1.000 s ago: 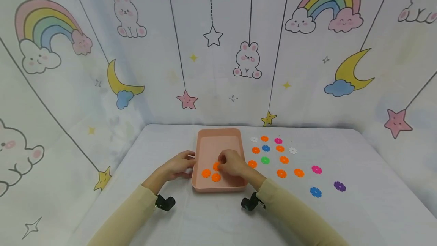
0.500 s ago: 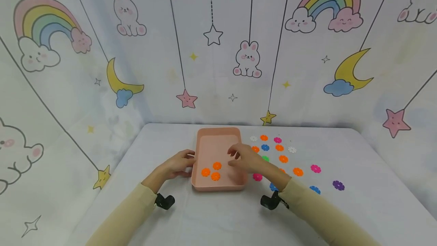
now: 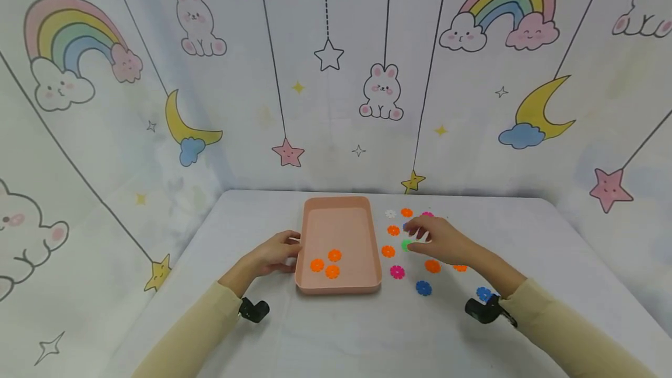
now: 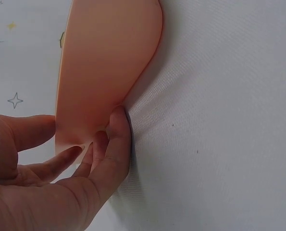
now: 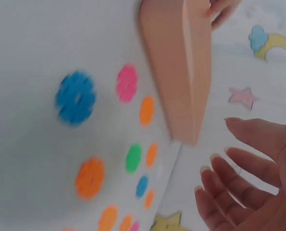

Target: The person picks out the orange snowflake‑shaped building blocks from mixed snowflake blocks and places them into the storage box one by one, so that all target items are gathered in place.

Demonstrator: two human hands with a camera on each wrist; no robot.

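The peach tray [image 3: 338,220] lies on the white table, with 3 orange flower-shaped discs [image 3: 332,272] in its near part. My left hand [image 3: 274,254] rests on the tray's left side; in the left wrist view its fingertips touch the outer wall [image 4: 104,53]. To the right of the tray, my right hand [image 3: 441,239] hovers over the scattered discs with fingers spread and nothing held. Beneath its fingertips is a green disc [image 3: 406,245], partly covered, and a blue disc behind it is mostly hidden. The right wrist view shows the thumb and fingers [image 5: 229,185] apart.
Around the right hand lie more flower-shaped discs: an orange disc [image 3: 388,251], a pink disc [image 3: 397,272], a blue disc [image 3: 423,288], a white disc [image 3: 391,213] and several others. A patterned cloth [image 3: 336,104] with rainbows and bunnies hangs behind the table.
My right hand has let go of an orange disc in the tray and moved right, out over the loose discs. The left hand stays at the tray's side.
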